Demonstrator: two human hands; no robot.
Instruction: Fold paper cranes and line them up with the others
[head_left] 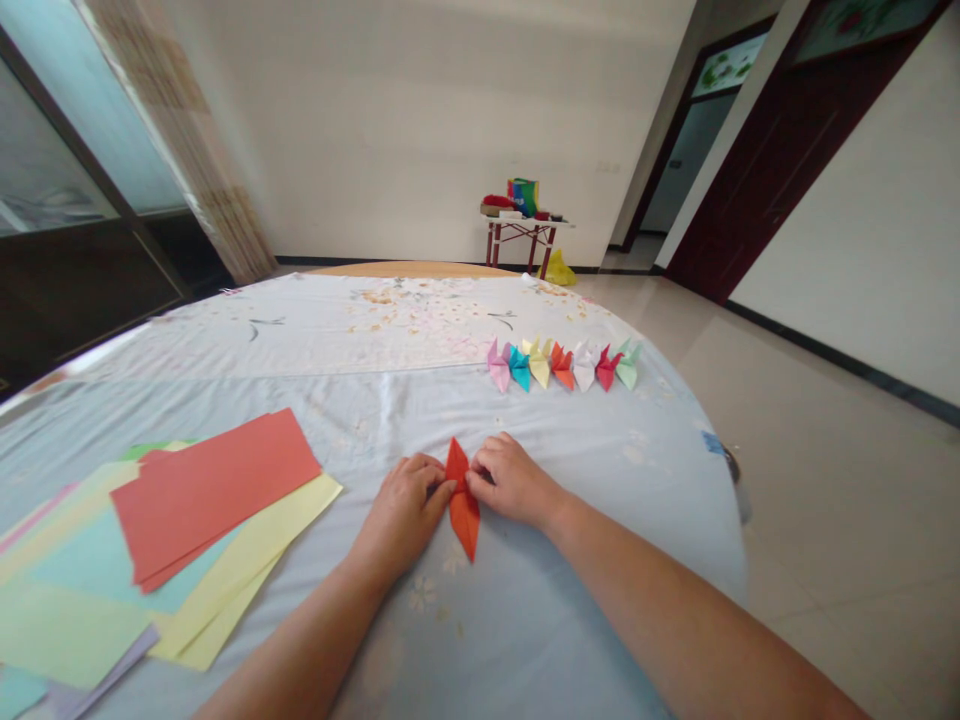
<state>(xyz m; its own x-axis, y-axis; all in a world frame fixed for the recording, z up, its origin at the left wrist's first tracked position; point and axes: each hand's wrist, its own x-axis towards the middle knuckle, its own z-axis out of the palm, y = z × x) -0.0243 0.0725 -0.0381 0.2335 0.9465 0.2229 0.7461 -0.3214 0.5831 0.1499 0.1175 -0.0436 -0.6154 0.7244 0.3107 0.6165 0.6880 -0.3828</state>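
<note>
An orange-red folded paper, shaped like a long narrow diamond, lies on the tablecloth in front of me with its points toward and away from me. My left hand holds its left edge near the middle, thumb and fingers closed on it. From the right, my right hand pinches the opposite edge at about the same height. Beyond my hands stands a row of several folded paper cranes in pink, blue, yellow, orange, white, red and pale green.
Coloured paper sheets lie in a loose, overlapping pile at the left, red on top. A floral cloth covers the round table. Against the far wall is a small side table with a colourful bag; a yellow bag sits beneath.
</note>
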